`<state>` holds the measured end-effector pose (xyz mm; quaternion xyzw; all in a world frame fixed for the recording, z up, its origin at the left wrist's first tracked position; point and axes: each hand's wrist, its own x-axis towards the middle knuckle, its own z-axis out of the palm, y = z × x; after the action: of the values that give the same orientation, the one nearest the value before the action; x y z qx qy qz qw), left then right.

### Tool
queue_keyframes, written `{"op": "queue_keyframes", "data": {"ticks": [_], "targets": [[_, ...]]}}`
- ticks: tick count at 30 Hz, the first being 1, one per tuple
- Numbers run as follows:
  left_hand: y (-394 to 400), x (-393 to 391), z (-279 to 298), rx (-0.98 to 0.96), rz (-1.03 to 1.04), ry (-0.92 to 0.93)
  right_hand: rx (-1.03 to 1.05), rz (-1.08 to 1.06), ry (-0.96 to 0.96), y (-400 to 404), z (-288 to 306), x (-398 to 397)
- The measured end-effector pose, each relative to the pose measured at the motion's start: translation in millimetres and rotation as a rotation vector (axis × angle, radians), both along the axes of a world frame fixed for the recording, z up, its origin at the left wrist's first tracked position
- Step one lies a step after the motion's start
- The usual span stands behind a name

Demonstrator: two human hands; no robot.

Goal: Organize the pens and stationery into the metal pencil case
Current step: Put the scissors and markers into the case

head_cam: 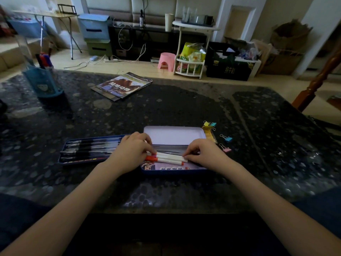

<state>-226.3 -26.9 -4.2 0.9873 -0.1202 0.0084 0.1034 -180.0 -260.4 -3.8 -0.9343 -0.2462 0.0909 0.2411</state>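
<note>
The metal pencil case (173,169) lies open on the dark table, its pale lid (175,134) raised behind it. Several white markers with red and orange caps (168,158) lie across the case. My left hand (132,152) pinches their capped ends, and my right hand (204,154) pinches the other ends. To the left, a blue tray (63,160) holds several black pens (92,148). Small binder clips, yellow (206,123), blue (228,139) and pink (226,149), lie to the right of the case.
A blue pen holder (43,83) with pens stands at the far left. A magazine (122,85) lies at the table's far middle. A wooden chair post (322,74) rises at the right edge. A yellow item (210,133) lies beside the lid.
</note>
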Motion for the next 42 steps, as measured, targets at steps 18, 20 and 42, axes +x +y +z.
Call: {"op": "queue_keyframes", "data": {"ticks": [18, 20, 42], "targets": [[7, 4, -10, -0.200, 0.076, -0.067, 0.172, -0.391, -0.225, -41, -7, 41], [8, 4, -11, -0.202, 0.091, -0.079, 0.148, -0.493, -0.245, -54, -9, 51], [9, 6, -14, -0.179, 0.107, -0.080, 0.140, -0.565, -0.220, -54, -13, 47]]}}
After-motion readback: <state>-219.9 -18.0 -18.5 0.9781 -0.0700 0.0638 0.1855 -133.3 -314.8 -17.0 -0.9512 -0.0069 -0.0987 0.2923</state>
